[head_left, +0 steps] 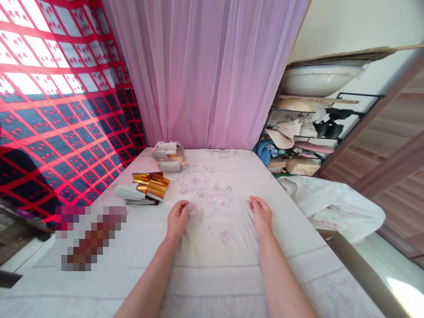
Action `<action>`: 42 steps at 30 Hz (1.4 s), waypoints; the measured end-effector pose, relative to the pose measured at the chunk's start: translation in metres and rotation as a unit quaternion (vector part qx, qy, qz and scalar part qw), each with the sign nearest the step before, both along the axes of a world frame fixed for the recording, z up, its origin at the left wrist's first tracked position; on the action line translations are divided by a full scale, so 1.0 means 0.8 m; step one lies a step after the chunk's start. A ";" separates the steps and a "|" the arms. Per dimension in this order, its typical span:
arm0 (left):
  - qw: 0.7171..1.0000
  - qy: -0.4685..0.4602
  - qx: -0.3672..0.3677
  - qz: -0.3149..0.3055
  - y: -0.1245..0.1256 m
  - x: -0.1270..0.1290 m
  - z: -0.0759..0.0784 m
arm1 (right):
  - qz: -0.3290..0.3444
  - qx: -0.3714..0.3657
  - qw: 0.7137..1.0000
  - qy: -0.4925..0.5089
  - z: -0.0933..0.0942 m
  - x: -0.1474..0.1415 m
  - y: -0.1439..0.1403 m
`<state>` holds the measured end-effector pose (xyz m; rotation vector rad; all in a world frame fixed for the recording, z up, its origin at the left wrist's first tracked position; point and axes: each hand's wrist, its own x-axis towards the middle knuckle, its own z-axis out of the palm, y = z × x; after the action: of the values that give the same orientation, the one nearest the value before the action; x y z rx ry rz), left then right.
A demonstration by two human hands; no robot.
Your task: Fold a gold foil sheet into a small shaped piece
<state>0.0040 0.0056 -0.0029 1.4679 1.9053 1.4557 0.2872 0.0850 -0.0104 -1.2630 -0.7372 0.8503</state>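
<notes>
My left hand rests on the pale floral bedsheet, its fingers loosely curled and a gap showing between thumb and forefinger. Nothing visible is in it. Farther right on the same cloth lies my right hand, also empty, with fingers half bent and slightly apart. Left of my left hand sits a loose pile of shiny gold packets and white folded packets. Behind them stands a clear plastic bag with white and gold items inside. Neither hand touches these.
A pixelated patch covers something at the left. A purple curtain hangs behind the bed, and a red-and-dark checked curtain at the left. On the right are a loaded rack and a white plastic bag.
</notes>
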 end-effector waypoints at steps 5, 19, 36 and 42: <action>0.998 0.064 -0.004 -0.012 -0.002 -0.010 0.014 | 0.050 -0.012 0.991 -0.122 0.001 -0.010 -0.013; 0.916 0.397 -0.010 -0.057 -0.018 -0.126 0.112 | 0.090 -0.019 0.970 -0.225 -0.006 -0.005 -0.011; 0.907 0.418 -0.029 -0.054 -0.012 -0.051 0.101 | 0.098 -0.017 0.974 -0.204 0.003 -0.009 -0.016; 0.908 0.389 -0.005 -0.158 -0.049 0.021 0.062 | 0.105 -0.007 0.971 -0.212 -0.001 -0.012 -0.015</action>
<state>0.0209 -0.0336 0.0463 2.4647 1.8934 0.7476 0.2780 0.0733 -0.0114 -1.4153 -1.2262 0.7612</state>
